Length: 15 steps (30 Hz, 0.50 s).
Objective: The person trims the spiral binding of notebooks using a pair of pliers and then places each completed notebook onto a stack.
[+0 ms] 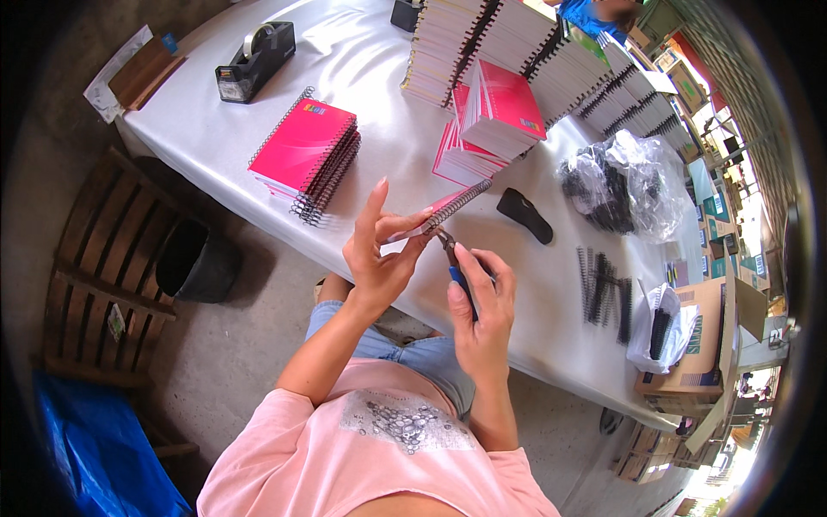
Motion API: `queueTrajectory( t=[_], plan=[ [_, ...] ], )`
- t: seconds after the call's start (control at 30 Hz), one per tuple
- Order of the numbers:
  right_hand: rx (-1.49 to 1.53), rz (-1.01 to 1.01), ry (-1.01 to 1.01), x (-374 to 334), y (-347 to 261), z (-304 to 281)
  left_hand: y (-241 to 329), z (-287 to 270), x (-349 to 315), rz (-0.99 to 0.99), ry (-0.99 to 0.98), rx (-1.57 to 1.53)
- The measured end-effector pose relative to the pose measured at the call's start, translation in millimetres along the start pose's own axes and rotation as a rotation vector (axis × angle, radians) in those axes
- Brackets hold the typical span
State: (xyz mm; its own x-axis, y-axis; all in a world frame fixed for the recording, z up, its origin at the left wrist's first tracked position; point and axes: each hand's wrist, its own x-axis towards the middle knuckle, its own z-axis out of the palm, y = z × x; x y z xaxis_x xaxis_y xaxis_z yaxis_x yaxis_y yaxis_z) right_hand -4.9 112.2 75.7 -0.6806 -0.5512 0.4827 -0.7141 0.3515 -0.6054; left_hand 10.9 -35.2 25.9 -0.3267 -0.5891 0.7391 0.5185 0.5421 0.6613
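Observation:
My left hand (379, 250) grips a pink spiral notebook (446, 207), tilted so its black coil faces up and right. Its index finger points upward while the thumb side holds the notebook. Closed round blue-handled pliers (454, 269), my right hand (484, 314) brings their jaws to the near end of the coil. Left of my hands lies a stack of pink coil-bound notebooks (310, 142). Beyond them, a pile of pink-covered page blocks (500, 103) leans unevenly. Loose black coils (603, 289) rest on the table to the right.
A tape dispenser (257, 65) stands far left on the white-covered table (379, 112). Tall stacks of bound books (517, 39) line the back. On the right are a dark elongated object (524, 215), a plastic bag of black coils (624, 185) and a cardboard box (689, 345). A bin (198, 263) stands below.

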Motion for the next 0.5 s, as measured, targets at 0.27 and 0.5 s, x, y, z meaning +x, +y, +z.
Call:
queueTrajectory(
  t=[0.27, 0.5],
  plan=[
    [1.357, 0.73, -0.44, -2.8, 8.4, -10.2, -4.9, -2.2, -6.6, 0.118, -0.057, 0.052],
    [-0.101, 0.13, -0.1, -11.2, 40.3, -4.1, -3.9, 1.1, 4.8, -0.096, 0.251, -0.192]
  ],
)
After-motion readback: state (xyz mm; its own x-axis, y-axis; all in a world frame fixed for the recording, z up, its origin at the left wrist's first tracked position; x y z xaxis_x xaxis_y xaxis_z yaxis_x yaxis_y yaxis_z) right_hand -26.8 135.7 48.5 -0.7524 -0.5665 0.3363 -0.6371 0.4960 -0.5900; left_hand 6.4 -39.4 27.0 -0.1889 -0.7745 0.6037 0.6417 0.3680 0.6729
